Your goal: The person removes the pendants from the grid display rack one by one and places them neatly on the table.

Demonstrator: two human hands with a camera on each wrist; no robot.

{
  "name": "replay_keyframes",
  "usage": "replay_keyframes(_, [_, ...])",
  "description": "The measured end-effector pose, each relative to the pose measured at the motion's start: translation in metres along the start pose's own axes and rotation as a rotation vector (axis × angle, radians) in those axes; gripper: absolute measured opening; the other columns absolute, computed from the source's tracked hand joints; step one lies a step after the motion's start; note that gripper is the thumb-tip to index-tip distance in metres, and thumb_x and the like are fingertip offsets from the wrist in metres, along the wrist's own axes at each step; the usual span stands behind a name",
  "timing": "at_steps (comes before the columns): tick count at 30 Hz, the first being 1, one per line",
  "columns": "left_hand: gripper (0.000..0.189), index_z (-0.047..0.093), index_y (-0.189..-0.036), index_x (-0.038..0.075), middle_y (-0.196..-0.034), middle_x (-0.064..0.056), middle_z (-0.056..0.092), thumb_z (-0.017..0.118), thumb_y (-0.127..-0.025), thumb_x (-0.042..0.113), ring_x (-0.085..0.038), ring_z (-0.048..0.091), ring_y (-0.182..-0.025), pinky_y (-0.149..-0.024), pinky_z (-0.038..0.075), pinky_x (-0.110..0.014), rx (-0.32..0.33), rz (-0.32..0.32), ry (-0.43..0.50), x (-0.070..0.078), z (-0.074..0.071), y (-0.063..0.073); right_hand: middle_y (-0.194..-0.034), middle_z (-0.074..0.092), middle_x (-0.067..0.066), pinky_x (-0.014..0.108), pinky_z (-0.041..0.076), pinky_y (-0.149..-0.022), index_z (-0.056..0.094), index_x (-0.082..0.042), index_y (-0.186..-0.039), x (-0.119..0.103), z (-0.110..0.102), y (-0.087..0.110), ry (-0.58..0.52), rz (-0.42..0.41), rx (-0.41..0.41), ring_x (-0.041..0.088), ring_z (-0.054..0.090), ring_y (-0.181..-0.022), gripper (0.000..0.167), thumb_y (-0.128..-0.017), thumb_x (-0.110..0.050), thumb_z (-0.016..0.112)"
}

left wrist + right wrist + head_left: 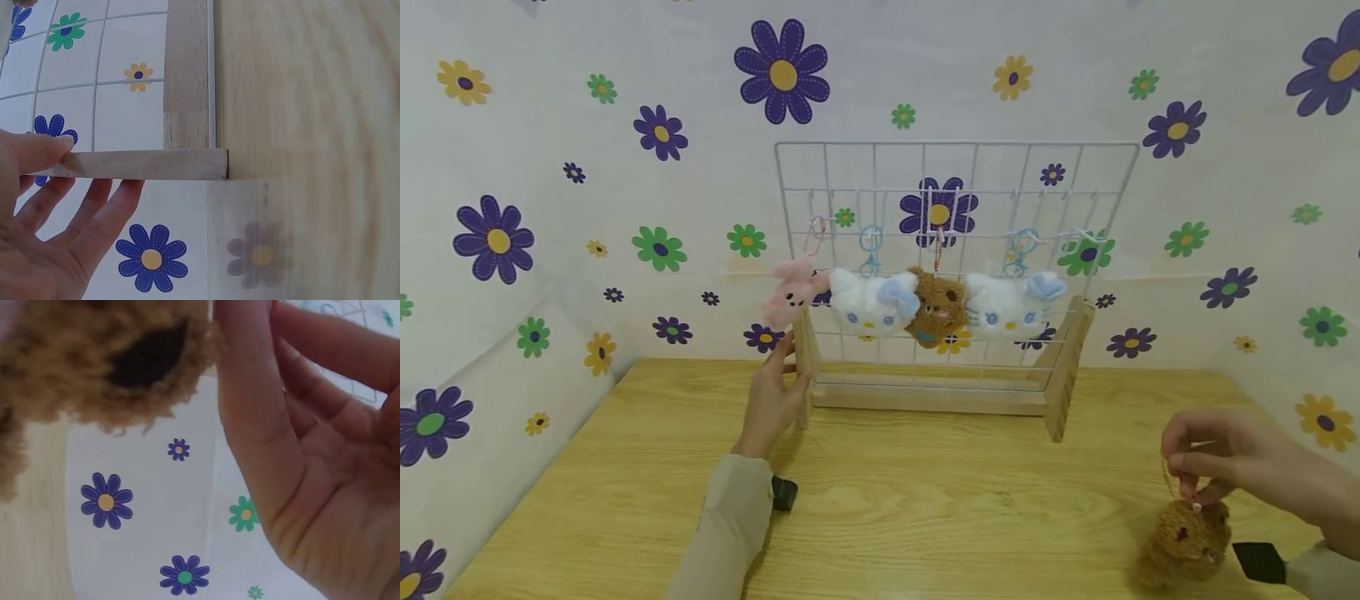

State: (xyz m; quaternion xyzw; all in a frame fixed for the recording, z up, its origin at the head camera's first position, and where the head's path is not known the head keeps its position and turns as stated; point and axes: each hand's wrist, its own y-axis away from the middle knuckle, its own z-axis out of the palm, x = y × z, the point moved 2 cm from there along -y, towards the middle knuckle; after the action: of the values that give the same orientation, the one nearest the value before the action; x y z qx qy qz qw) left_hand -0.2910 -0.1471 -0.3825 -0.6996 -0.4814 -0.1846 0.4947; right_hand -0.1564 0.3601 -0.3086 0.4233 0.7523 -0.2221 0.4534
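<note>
My left hand (pixel 772 398) holds the left wooden leg (pixel 144 165) of a white wire grid rack (pixel 925 143), thumb on one side and fingers on the other. Out at the right, my right hand (pixel 1225 454) pinches the thin chain of a brown plush bear keychain (pixel 1191 537), which hangs low over the table. In the right wrist view the bear's fur (pixel 94 369) is blurred and close. On the rack hang a pink plush (pixel 793 293), two white plush cat heads (pixel 868 307) with blue bows, and another brown plush bear (pixel 937 310) between them.
The rack stands toward the back of the wooden table (pixel 925 508), its right wooden leg (pixel 1066 375) angled. A white hook (pixel 1086 236) shows on the grid's right side. Flower-printed cloth (pixel 677 200) encloses the back and sides.
</note>
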Motion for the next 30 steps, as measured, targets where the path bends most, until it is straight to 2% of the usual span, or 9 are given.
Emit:
replay_keyframes(5, [0.064, 0.039, -0.15, -0.005, -0.14, -0.033, 0.052, 0.066, -0.092, -0.011, -0.048, 0.065, -0.103, -0.08, 0.061, -0.054, 0.01, 0.024, -0.008, 0.001, 0.0, -0.001, -0.09, 0.066, 0.006, 0.04, 0.063, -0.065, 0.059, 0.005, -0.103, 0.007, 0.003, -0.01, 0.017, -0.016, 0.121, 0.019, 0.068, -0.078, 0.013, -0.106, 0.004, 0.046])
replay_keyframes(10, [0.064, 0.038, -0.15, -0.006, -0.14, -0.033, 0.052, 0.065, -0.092, -0.011, -0.048, 0.065, -0.103, -0.079, 0.061, -0.054, 0.008, 0.025, -0.013, 0.002, -0.001, -0.001, -0.091, 0.067, 0.006, 0.035, 0.063, -0.064, 0.061, 0.007, -0.103, 0.019, 0.007, -0.02, 0.004, -0.121, 0.231, 0.015, 0.068, -0.081, 0.015, -0.103, 0.01, 0.046])
replay_keyframes(14, [0.064, 0.038, -0.151, -0.005, -0.141, -0.031, 0.052, 0.065, -0.093, -0.009, -0.047, 0.065, -0.105, -0.082, 0.06, -0.054, 0.008, -0.001, -0.013, 0.002, -0.003, 0.0, -0.092, 0.068, 0.003, 0.034, 0.063, -0.066, 0.059, 0.012, -0.101, 0.027, 0.009, -0.029, 0.006, -0.103, 0.303, 0.013, 0.069, -0.082, 0.011, -0.102, 0.01, 0.048])
replay_keyframes(21, [0.065, 0.037, -0.152, -0.004, -0.141, -0.031, 0.052, 0.064, -0.094, -0.009, -0.047, 0.064, -0.107, -0.082, 0.06, -0.054, 0.0, -0.017, -0.008, 0.003, -0.006, 0.003, -0.093, 0.069, 0.0, 0.033, 0.063, -0.069, 0.055, 0.018, -0.101, 0.039, 0.012, -0.035, -0.027, 0.013, 0.354, 0.013, 0.069, -0.083, 0.011, -0.102, 0.009, 0.049])
replay_keyframes(26, [0.066, 0.036, -0.153, -0.004, -0.142, -0.03, 0.051, 0.064, -0.094, -0.009, -0.046, 0.064, -0.107, -0.082, 0.06, -0.053, -0.004, -0.009, 0.008, 0.002, -0.002, 0.001, -0.093, 0.069, -0.001, 0.031, 0.063, -0.069, 0.055, 0.019, -0.101, 0.046, 0.014, -0.038, -0.035, -0.002, 0.353, 0.011, 0.069, -0.084, 0.009, -0.101, 0.011, 0.05])
replay_keyframes(30, [0.065, 0.036, -0.153, -0.004, -0.144, -0.028, 0.051, 0.064, -0.094, -0.008, -0.045, 0.064, -0.108, -0.084, 0.06, -0.052, -0.017, -0.022, 0.005, 0.002, 0.0, 0.0, -0.092, 0.068, -0.005, 0.028, 0.062, -0.067, 0.054, 0.021, -0.102, 0.048, 0.015, -0.04, 0.039, 0.01, 0.367, 0.006, 0.068, -0.081, 0.01, -0.1, 0.012, 0.05])
